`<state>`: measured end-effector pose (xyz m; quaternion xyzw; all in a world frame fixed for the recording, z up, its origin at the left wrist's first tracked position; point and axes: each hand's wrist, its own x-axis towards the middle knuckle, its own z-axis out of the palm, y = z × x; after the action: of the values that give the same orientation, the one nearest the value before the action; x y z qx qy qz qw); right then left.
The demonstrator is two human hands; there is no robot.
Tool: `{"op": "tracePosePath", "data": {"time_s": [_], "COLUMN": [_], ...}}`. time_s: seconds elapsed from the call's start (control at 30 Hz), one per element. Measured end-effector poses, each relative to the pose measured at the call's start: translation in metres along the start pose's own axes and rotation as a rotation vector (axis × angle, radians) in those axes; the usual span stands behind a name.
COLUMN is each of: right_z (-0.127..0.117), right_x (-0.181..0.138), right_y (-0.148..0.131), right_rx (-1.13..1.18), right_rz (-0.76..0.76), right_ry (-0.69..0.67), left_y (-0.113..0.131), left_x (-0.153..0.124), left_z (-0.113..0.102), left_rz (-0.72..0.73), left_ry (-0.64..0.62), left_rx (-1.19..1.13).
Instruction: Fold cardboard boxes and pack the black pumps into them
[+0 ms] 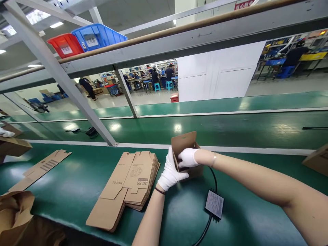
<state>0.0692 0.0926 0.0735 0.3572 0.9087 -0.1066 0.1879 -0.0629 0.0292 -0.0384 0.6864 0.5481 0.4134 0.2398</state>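
Note:
A small open cardboard box [183,140] stands tilted on the green work surface, its flap raised. My left hand [169,172], in a white glove, grips the box along its left side, with the thumb across the lower front. Reaching into the box opening is my right hand [188,158], also gloved, its fingers curled inside; what they hold, if anything, is hidden. A black power adapter [214,204] with a pale label lies to the right of the box. One of its cables runs up behind my right wrist toward the box, and the other leads down toward the front edge.
Flat folded cartons [139,172] lie stacked left of my hands. Farther left are a loose flat carton [46,167] and an open brown bag or carton [15,208]. A slanted metal post [77,95] rises from the bench. Another person's gloved hand [6,132] shows at the left edge.

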Motion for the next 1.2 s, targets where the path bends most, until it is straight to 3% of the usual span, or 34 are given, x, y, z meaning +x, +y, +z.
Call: {"op": "tracePosePath", "data": {"time_s": [0.1, 0.17, 0.23, 0.27, 0.33, 0.43, 0.5, 0.57, 0.67, 0.77, 0.83, 0.9, 1.0, 1.03, 1.1, 1.2], "right_z": [0.011, 0.038, 0.079, 0.101, 0.144, 0.184, 0.192, 0.187, 0.172, 0.155, 0.143, 0.130, 0.112, 0.107, 0.100, 0.099], "right_x": [-0.056, -0.087, -0.103, -0.106, -0.105, -0.105, -0.114, -0.128, -0.142, -0.139, -0.131, -0.120, -0.107, -0.104, -0.097, -0.086], "right_y": [0.016, 0.030, 0.038, 0.037, 0.028, 0.012, 0.013, 0.027, 0.062, 0.090, 0.096, 0.091, 0.074, 0.069, 0.062, 0.064], "right_rx": [0.023, 0.084, 0.160, 0.199, 0.290, 0.603, 0.763, 0.766, 0.612, 0.314, 0.100, -0.077, -0.224, -0.239, -0.192, -0.056], "right_rz": [0.140, 0.314, 0.414, 0.424, 0.382, 0.439, 0.502, 0.595, 0.770, 0.784, 0.704, 0.519, -0.002, -0.212, -0.552, -0.793], "right_ry": [0.253, 0.289, 0.154, 0.112, 0.168, 0.226, 0.226, 0.265, 0.384, 0.613, 0.863, 1.192, 1.542, 1.565, 1.439, 1.204], "left_y": [0.027, 0.054, 0.082, 0.093, 0.108, 0.110, 0.105, 0.100, 0.098, 0.099, 0.100, 0.100, 0.102, 0.102, 0.103, 0.102], "left_x": [-0.008, -0.004, 0.011, 0.021, 0.042, 0.065, 0.070, 0.069, 0.063, 0.059, 0.058, 0.057, 0.055, 0.054, 0.052, 0.051], "left_z": [-0.025, -0.041, -0.047, -0.044, -0.031, -0.005, 0.005, 0.007, 0.002, -0.001, -0.002, -0.001, -0.001, -0.001, -0.001, -0.002], "left_rz": [0.067, 0.207, 0.361, 0.355, 0.195, 0.022, 0.001, 0.005, 0.024, 0.054, 0.076, 0.107, 0.167, 0.186, 0.217, 0.249], "left_ry": [0.095, 0.038, -0.189, -0.334, -0.637, -0.848, -0.895, -0.923, -0.933, -0.925, -0.919, -0.916, -0.919, -0.920, -0.919, -0.907], "left_rx": [0.212, 0.379, 0.548, 0.655, 0.919, 1.110, 1.164, 1.210, 1.259, 1.280, 1.291, 1.300, 1.306, 1.305, 1.299, 1.287]}}
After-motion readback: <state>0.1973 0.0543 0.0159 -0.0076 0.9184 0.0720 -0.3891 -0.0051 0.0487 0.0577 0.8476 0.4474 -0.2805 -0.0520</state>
